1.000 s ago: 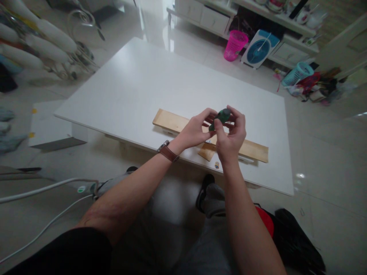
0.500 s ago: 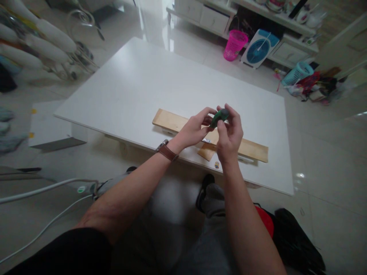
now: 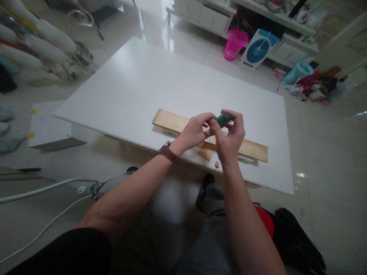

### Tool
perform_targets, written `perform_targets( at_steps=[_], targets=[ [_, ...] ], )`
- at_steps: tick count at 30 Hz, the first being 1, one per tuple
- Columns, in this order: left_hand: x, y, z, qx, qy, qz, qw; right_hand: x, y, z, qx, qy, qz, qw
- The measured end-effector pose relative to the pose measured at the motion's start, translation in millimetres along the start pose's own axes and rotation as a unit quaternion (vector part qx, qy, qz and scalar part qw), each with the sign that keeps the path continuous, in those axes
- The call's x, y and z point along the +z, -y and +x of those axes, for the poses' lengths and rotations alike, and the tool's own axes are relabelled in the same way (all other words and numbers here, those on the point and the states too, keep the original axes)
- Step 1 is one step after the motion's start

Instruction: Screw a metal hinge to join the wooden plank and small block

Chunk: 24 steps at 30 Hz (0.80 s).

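Note:
A green-handled screwdriver (image 3: pixel 222 120) with a dark butt end is held above the wooden board; its shaft is hidden behind fingers. My right hand (image 3: pixel 231 139) grips the handle between thumb and fingers. Close against it on the left, my left hand (image 3: pixel 197 128) has its fingers curled in a pinch near the front of the handle; what lies between them is hidden. Beneath both hands a long, narrow wooden board (image 3: pixel 172 120) rests raised on the white table (image 3: pixel 137 84). A shorter wooden piece (image 3: pixel 205 151) sticks out below its middle, by a small shiny metal part (image 3: pixel 207 141).
A small cartoon sticker (image 3: pixel 216 164) is on the table's near edge. Across the floor stand a pink basket (image 3: pixel 235 45), a blue and white fan (image 3: pixel 256 49) and a light blue basket (image 3: pixel 298 72). A white box (image 3: pixel 50 124) lies left of the table.
The screwdriver has tilted, and more of its green handle shows. My right fingers have shifted around it, with the thumb moved left. My left hand has barely moved.

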State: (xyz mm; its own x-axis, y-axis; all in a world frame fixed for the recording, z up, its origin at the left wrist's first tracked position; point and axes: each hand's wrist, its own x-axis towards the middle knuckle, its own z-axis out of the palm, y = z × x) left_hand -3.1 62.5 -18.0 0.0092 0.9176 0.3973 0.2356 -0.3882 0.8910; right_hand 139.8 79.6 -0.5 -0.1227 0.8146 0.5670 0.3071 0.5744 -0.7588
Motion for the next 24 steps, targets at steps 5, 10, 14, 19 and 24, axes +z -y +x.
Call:
perform_targets(
  at_steps=[5, 10, 14, 19, 24],
  targets=[
    [-1.0, 6.7, 2.3, 0.006, 0.016, -0.07, 0.997, -0.3, -6.6, -1.7, -0.001, 0.041, 0.056, 0.998],
    [-3.7, 7.3, 1.7, 0.02, 0.035, -0.09, 0.995, 2.0, -11.8, -2.1, 0.002, 0.035, 0.067, 0.997],
    [-3.6, 2.7, -0.3, 0.02, 0.024, -0.032, 0.999, 5.6, -13.8, -1.4, 0.005, -0.034, 0.034, 0.999],
    [-2.1, 1.5, 0.7, 0.01, 0.003, 0.013, 1.0, 7.4, -9.9, -1.4, 0.012, -0.065, 0.025, 0.997],
    [-3.5, 4.7, 3.0, 0.002, 0.004, -0.024, 1.0, 2.8, -7.4, -2.7, -0.006, -0.008, 0.041, 0.999]
  ],
)
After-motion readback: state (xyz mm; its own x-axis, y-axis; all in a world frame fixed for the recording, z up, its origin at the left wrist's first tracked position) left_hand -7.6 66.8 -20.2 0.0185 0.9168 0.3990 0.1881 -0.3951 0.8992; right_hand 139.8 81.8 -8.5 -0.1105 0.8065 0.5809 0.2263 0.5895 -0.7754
